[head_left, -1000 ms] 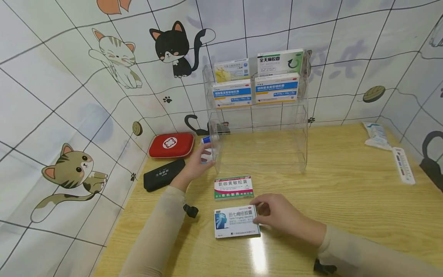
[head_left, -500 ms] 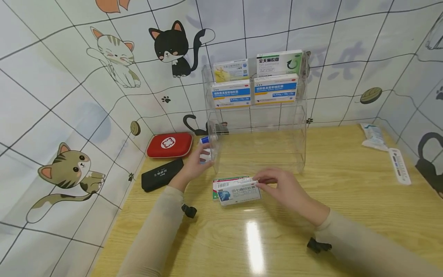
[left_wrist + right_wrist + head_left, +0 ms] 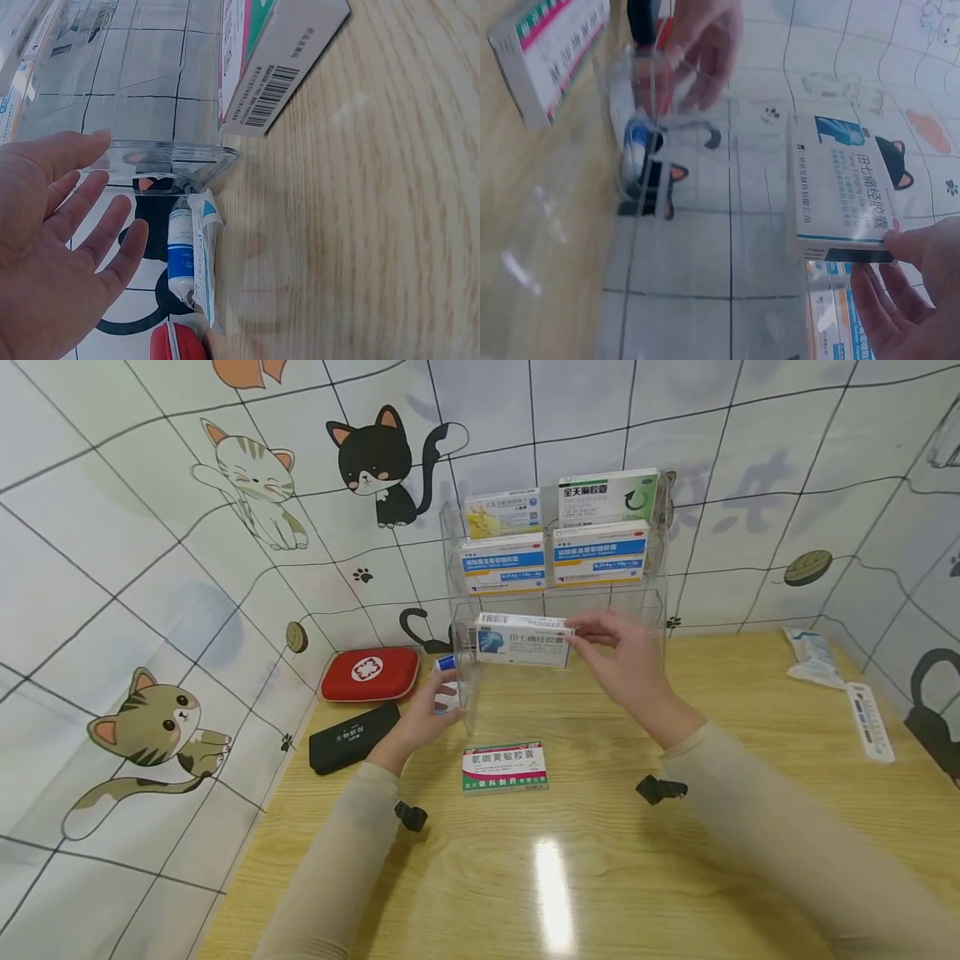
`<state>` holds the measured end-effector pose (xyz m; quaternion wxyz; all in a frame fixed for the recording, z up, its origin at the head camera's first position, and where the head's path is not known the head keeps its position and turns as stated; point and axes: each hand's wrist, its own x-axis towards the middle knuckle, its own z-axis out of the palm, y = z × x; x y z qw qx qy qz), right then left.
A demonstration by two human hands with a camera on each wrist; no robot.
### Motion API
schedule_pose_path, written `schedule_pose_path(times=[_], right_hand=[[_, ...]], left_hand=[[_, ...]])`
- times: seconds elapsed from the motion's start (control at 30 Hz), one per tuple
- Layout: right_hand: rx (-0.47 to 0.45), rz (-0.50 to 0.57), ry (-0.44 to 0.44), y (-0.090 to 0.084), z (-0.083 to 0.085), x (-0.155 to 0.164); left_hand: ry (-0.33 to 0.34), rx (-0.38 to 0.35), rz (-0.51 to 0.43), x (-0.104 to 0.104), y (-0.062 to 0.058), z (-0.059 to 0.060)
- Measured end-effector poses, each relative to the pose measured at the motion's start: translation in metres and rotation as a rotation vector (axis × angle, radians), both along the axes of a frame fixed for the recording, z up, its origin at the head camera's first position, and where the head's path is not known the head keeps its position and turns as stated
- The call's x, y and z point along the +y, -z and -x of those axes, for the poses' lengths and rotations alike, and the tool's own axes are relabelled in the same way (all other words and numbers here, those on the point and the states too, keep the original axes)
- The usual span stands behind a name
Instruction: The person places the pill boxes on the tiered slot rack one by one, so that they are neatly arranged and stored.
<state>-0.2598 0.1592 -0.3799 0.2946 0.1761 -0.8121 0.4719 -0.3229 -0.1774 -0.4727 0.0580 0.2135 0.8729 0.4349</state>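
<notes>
My right hand (image 3: pixel 626 664) pinches a white medicine box (image 3: pixel 517 642) by its right end, thumb on the front face. A blue head picture marks the box (image 3: pixel 844 180), which overlaps the middle of a clear acrylic display rack (image 3: pixel 467 693) in the head view. Beside the rack's left side is my left hand (image 3: pixel 422 720); in the left wrist view that hand (image 3: pixel 71 225) has its fingers loosely extended and its thumb right at the rack's edge. On the table in front of the rack lies a red, white and green medicine box (image 3: pixel 506 768).
Upright medicine boxes (image 3: pixel 502 564) fill the rack's upper tiers. To the left lie a red first-aid case (image 3: pixel 371 674) and a black case (image 3: pixel 354 739), with a blue-and-white tube (image 3: pixel 181 255) behind the left hand. A white packet (image 3: pixel 813 656) and a white strip (image 3: pixel 870 722) lie far right.
My right hand has lifted the white medicine box off the table and carried it forward, past the red, white and green box, up to the rack. My left hand has stayed at the rack's side.
</notes>
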Motion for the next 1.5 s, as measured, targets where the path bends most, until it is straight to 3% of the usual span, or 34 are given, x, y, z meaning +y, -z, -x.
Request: schedule_pose_path(times=[0.2, 0.4, 0.57, 0.73, 0.87, 1.03, 1.2, 1.37, 1.5], right_hand=[[0.0, -0.02, 0.054, -0.018, 0.034, -0.001], [-0.021, -0.021, 0.058, -0.015, 0.066, -0.004], [-0.094, -0.037, 0.05, -0.001, 0.077, -0.009], [-0.132, -0.024, 0.021, 0.008, 0.078, -0.014], [-0.144, 0.025, -0.006, 0.009, 0.072, -0.016], [-0.17, 0.04, 0.009, 0.013, 0.052, -0.02], [-0.207, -0.053, -0.073, 0.041, 0.022, -0.031], [-0.349, -0.175, -0.159, 0.075, -0.007, -0.034], [-0.467, -0.241, -0.221, 0.091, -0.023, -0.032]], left_hand=[[-0.002, -0.017, 0.004, -0.001, -0.002, 0.0], [-0.002, -0.009, -0.007, 0.0, -0.002, 0.0], [0.011, -0.016, -0.011, 0.001, -0.002, -0.001], [-0.022, -0.032, 0.002, 0.0, -0.002, -0.002], [-0.017, -0.027, -0.005, -0.001, -0.001, -0.001], [-0.002, -0.021, -0.003, -0.001, -0.001, 0.0], [-0.024, -0.022, 0.001, -0.003, -0.001, -0.001], [-0.014, -0.034, -0.002, -0.002, 0.0, -0.001], [-0.012, -0.03, 0.004, 0.0, 0.001, 0.0]])
